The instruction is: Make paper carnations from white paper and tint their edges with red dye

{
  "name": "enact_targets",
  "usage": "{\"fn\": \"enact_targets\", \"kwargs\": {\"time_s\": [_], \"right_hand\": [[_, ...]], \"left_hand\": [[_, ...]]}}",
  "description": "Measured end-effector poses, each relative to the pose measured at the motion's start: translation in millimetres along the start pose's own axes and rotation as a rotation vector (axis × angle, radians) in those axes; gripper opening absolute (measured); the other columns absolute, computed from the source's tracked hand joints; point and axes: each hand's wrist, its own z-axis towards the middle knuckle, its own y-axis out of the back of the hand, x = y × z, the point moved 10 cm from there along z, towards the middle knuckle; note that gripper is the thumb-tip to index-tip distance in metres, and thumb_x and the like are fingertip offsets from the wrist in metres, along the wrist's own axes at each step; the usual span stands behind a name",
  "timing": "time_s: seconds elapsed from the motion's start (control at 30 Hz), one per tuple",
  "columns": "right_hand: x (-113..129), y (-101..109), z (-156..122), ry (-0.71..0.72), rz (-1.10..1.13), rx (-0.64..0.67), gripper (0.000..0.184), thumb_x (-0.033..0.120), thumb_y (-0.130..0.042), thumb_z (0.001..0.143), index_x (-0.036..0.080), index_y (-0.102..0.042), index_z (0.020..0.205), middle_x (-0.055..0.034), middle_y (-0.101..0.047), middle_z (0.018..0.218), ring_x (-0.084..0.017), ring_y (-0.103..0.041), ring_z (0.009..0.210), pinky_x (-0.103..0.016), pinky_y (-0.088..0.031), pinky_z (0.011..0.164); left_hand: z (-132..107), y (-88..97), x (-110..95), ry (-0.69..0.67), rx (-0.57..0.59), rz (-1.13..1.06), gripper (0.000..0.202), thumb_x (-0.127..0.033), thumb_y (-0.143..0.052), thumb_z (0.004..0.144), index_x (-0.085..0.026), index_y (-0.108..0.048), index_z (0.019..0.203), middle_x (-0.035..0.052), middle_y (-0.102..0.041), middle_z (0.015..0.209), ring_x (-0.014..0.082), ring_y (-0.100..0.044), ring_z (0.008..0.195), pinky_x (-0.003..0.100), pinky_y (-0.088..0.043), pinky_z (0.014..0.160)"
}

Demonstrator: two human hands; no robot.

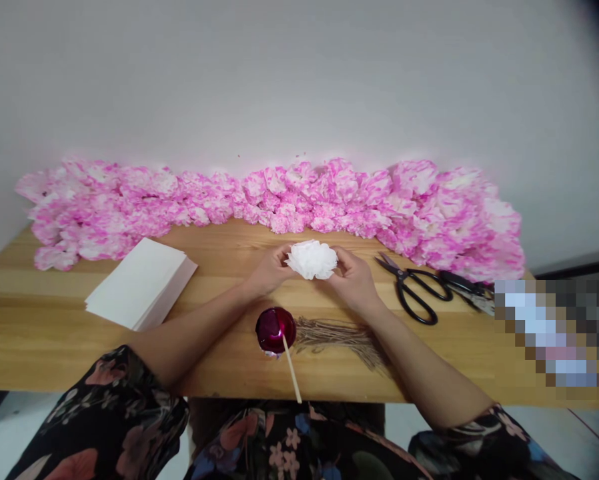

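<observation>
Left hand [269, 272] and right hand [355, 280] grip the flower [312, 259] by opposite edges, apt since it seems light and crushable.

Head view, forward, down over table [224, 373]

black scissors [401, 274] on wooden table [219, 377] — grey wall [279, 80]

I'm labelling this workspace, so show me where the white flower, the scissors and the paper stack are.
White flower [312, 260]: head view, middle of its ruffled petals.
Scissors [402, 274]: head view, where the blades meet the handles.
Paper stack [138, 281]: head view, top sheet.
</observation>
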Motion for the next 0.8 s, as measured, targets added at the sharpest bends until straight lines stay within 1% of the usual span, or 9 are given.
{"fn": "enact_targets", "kwargs": {"time_s": [0.2, 0.33, 0.4, 0.47, 0.57, 0.63, 0.7, 0.8], "right_hand": [[10.7, 2.4, -4.5, 0.088, -0.183, -0.016, 0.010, 0.026, -0.067, 0.073, 0.021, -0.065, 0.082, -0.0026, -0.072, 0.084, -0.019, -0.062, 0.073, -0.031, -0.049, 0.073], [15.3, 1.6, -6.2, 0.140, -0.242, -0.017, 0.008, 0.027, -0.068, 0.074, 0.021, -0.063, 0.078, -0.0027, -0.070, 0.079, -0.019, -0.061, 0.071, -0.030, -0.047, 0.070], [13.5, 1.6, -5.4, 0.130, -0.245, -0.020, 0.008, 0.027, -0.067, 0.074, 0.021, -0.064, 0.079, -0.0031, -0.070, 0.080, -0.019, -0.061, 0.072, -0.031, -0.047, 0.071], [10.0, 1.7, -3.8, 0.102, -0.216, -0.021, 0.011, 0.027, -0.067, 0.074, 0.021, -0.066, 0.083, -0.0034, -0.071, 0.083, -0.020, -0.062, 0.074, -0.031, -0.047, 0.072], [4.2, 1.9, -1.6, 0.049, -0.134, -0.020, 0.012, 0.028, -0.064, 0.076, 0.021, -0.067, 0.084, -0.0028, -0.072, 0.084, -0.020, -0.063, 0.076, -0.031, -0.048, 0.073], [1.3, 2.3, -0.9, 0.019, -0.094, -0.023, 0.010, 0.028, -0.062, 0.076, 0.021, -0.067, 0.081, -0.0017, -0.071, 0.081, -0.019, -0.063, 0.076, -0.030, -0.048, 0.073], [-0.1, 3.3, -1.0, 0.004, -0.074, -0.036, 0.009, 0.028, -0.062, 0.076, 0.020, -0.067, 0.079, -0.0008, -0.071, 0.079, -0.018, -0.064, 0.075, -0.030, -0.047, 0.073], [-1.4, 4.2, -1.9, -0.011, -0.063, -0.049, 0.012, 0.029, -0.062, 0.075, 0.020, -0.067, 0.080, -0.0006, -0.072, 0.079, -0.018, -0.064, 0.074, -0.030, -0.047, 0.072]], "left_hand": [[-0.1, -1.4, 3.9, 0.013, 0.019, -0.002, 0.051, -0.041, -0.091, 0.054, -0.014, -0.069, 0.091, 0.0068, -0.075, 0.095, 0.0203, -0.068, 0.090, 0.034, -0.052, 0.087], [0.0, -2.3, 6.4, 0.032, 0.028, -0.013, 0.051, -0.041, -0.091, 0.053, -0.015, -0.068, 0.090, 0.0058, -0.076, 0.093, 0.0191, -0.068, 0.087, 0.033, -0.053, 0.085], [1.1, -1.9, 7.1, 0.036, 0.031, 0.000, 0.052, -0.039, -0.092, 0.052, -0.015, -0.069, 0.092, 0.0065, -0.076, 0.095, 0.0203, -0.068, 0.089, 0.034, -0.053, 0.087], [2.7, -0.1, 7.0, 0.028, 0.027, 0.014, 0.055, -0.038, -0.091, 0.052, -0.014, -0.069, 0.097, 0.0080, -0.076, 0.101, 0.0225, -0.068, 0.095, 0.036, -0.052, 0.090], [5.1, 7.3, 5.3, -0.009, -0.019, 0.018, 0.059, -0.036, -0.090, 0.056, -0.014, -0.068, 0.106, 0.0097, -0.075, 0.107, 0.0242, -0.067, 0.102, 0.038, -0.051, 0.095], [5.8, 11.8, 4.6, -0.026, -0.044, 0.027, 0.058, -0.037, -0.089, 0.057, -0.014, -0.068, 0.106, 0.0099, -0.075, 0.107, 0.0237, -0.067, 0.102, 0.038, -0.051, 0.095], [5.9, 11.8, 4.7, -0.028, -0.029, 0.049, 0.056, -0.038, -0.089, 0.057, -0.014, -0.068, 0.103, 0.0100, -0.074, 0.106, 0.0231, -0.067, 0.099, 0.037, -0.051, 0.093], [5.0, 8.3, 4.8, -0.020, 0.017, 0.064, 0.056, -0.040, -0.090, 0.057, -0.014, -0.068, 0.102, 0.0104, -0.074, 0.109, 0.0233, -0.067, 0.099, 0.036, -0.052, 0.092]]}}
